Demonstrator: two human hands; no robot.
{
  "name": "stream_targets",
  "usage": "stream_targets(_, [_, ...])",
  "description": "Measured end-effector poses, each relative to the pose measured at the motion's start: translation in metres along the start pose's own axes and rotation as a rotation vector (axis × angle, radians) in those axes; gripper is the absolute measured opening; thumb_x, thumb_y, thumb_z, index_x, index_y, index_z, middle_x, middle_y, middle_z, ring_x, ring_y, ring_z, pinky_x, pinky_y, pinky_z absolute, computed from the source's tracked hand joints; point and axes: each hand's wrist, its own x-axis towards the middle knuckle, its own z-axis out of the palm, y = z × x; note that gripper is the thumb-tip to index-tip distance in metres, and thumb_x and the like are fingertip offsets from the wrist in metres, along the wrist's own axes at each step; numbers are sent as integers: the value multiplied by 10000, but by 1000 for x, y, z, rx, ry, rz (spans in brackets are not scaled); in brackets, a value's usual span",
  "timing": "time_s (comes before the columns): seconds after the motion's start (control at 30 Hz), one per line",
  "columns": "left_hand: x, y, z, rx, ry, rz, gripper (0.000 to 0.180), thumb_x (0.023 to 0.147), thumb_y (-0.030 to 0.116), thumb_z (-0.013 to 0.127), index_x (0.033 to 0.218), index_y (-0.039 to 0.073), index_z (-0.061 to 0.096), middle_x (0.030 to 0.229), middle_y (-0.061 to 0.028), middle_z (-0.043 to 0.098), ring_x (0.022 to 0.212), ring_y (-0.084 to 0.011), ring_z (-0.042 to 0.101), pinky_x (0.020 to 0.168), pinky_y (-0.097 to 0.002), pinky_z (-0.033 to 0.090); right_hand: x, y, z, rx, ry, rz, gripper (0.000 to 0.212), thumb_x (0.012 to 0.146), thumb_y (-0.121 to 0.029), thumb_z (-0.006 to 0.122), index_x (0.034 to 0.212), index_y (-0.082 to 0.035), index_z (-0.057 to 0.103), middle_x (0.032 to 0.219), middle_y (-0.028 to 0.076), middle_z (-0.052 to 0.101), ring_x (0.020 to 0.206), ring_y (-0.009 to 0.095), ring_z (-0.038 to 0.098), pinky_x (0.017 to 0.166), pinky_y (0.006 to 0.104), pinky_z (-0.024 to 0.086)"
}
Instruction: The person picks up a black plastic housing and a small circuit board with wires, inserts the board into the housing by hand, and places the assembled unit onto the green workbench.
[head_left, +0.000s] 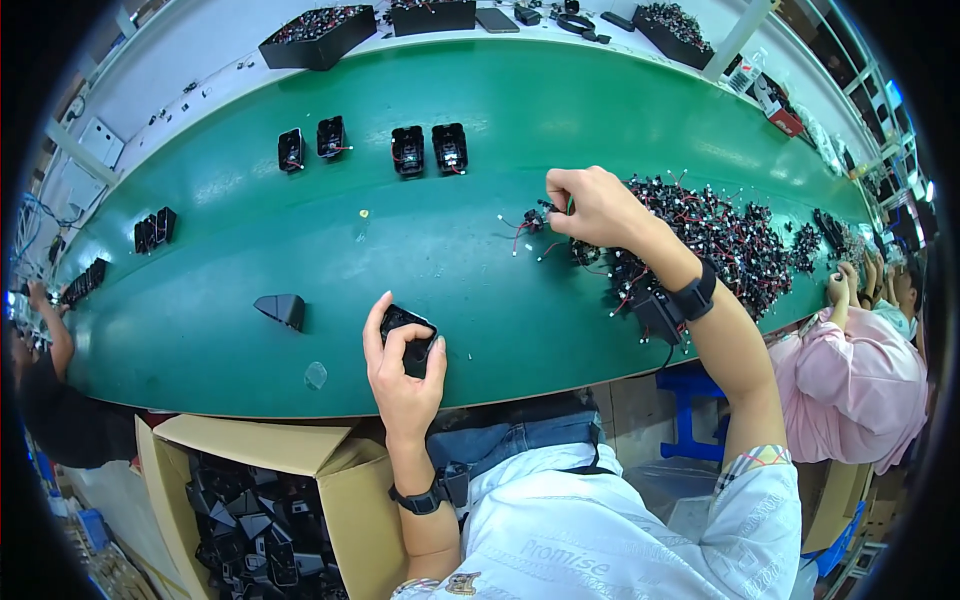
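My left hand (405, 385) grips a black plastic housing (410, 322) near the front edge of the green table, its hollow side facing up. Farther right, my right hand (597, 207) is closed in a pinch on a small black part with thin wires (547, 207), at the left end of a big heap of such wired parts (725, 240). Another small wired part (531, 222) is just below those fingertips; whether it is attached to the pinched one I cannot tell. A dark wedge-shaped housing (281, 311) lies alone to the left of my left hand.
Several open black housings with red wires (408, 150) stand toward the back of the green table (330, 235); more (154, 231) are at the left. A cardboard box of black housings (335, 470) is below the front edge. Other people work at both ends.
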Motion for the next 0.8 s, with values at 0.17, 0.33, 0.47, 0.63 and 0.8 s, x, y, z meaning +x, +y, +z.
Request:
stream_targets(0.17, [-3,1,-6,-40,40,-16,249,755,53,784,976,46,669,1401,-212,544,1239,-376,563,998,-445,472,-37,-52,-19,264,106,-23,243,806,-144,718,754,-29,510,665,65,546,608,176,534,578,326,452])
stream_targets(0.33, [-7,25,-2,-109,9,115,381,711,26,771,1073,64,656,1352,-192,571,1212,-381,561,999,-461,475,-96,-91,46,752,-75,96,208,880,-140,706,767,-28,571,702,8,601,614,67,515,529,253,418])
stream_targets(0.47, [-14,46,1,-64,-146,219,419,678,41,769,1085,57,670,1299,-171,609,1146,-342,599,976,-420,490,-108,-95,83,698,-38,243,245,888,-137,703,729,5,583,625,26,609,540,73,535,489,276,403])
stream_targets(0.63, [-23,39,3,-107,-61,86,515,656,28,817,1140,47,641,1298,-180,599,1184,-351,594,995,-432,490,-110,-83,77,181,-28,267,274,830,-223,778,704,-24,638,563,64,611,492,220,609,488,350,438])
stream_targets(0.8, [-27,32,3,-244,-28,33,651,656,-4,837,1243,49,560,1389,-187,535,1205,-285,582,1010,-391,483,-118,-79,56,222,11,315,196,794,-178,815,809,-36,680,651,73,635,538,172,596,517,314,456])
